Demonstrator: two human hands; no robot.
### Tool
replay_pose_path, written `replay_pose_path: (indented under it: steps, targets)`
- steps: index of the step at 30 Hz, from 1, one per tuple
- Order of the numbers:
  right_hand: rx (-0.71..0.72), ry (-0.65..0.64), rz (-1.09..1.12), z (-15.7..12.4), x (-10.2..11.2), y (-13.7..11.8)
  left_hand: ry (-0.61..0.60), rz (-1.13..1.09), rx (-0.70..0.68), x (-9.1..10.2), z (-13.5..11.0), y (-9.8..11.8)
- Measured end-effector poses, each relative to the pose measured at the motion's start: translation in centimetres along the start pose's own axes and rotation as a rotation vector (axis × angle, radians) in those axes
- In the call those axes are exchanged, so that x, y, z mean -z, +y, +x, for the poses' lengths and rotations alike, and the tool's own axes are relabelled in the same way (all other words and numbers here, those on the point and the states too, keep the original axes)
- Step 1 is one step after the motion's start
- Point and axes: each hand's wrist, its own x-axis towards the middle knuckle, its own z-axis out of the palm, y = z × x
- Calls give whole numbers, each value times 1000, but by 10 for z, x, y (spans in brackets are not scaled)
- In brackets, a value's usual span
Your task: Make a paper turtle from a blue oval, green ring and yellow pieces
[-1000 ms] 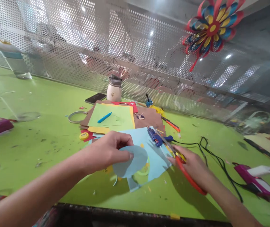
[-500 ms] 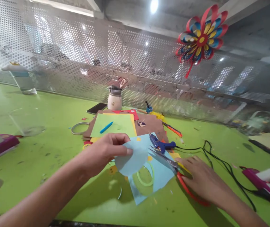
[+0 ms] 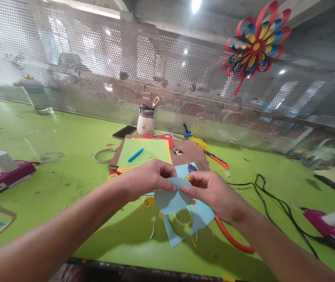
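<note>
My left hand and my right hand both pinch the top edge of a light blue paper circle, held just above the green table. Under it lies a light blue paper sheet with a round hole cut in it. The red-handled scissors lie on the table beneath my right wrist, with only the handle showing. A blue glue gun peeks out behind my right hand.
A stack of coloured paper with a blue pen lies behind my hands. A white jar, a phone, a tape ring, black cable and pink devices surround them. A perforated metal screen backs the table.
My right hand put the scissors down on the table and came left to pinch the blue circle beside my left hand. The circle lifted slightly.
</note>
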Motion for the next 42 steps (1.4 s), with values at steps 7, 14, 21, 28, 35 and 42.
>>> replay_pose_path:
  steps: [7, 14, 21, 28, 35, 42]
  targets:
    - [65, 165, 83, 2, 0, 14, 88, 27, -73, 11, 2, 3]
    - [227, 407, 127, -2, 6, 31, 423, -439, -170, 4, -16, -21]
    - [334, 468, 353, -2, -8, 37, 436, -649, -227, -51, -10, -28]
    - [359, 437, 481, -4, -12, 41, 444, -937, -279, -69, 0, -18]
    - [340, 415, 528, -2, -13, 47, 485, -892, -284, -69, 10, -26]
    - [331, 282, 514, -6, -1, 30, 545, -627, -304, -59, 6, -27]
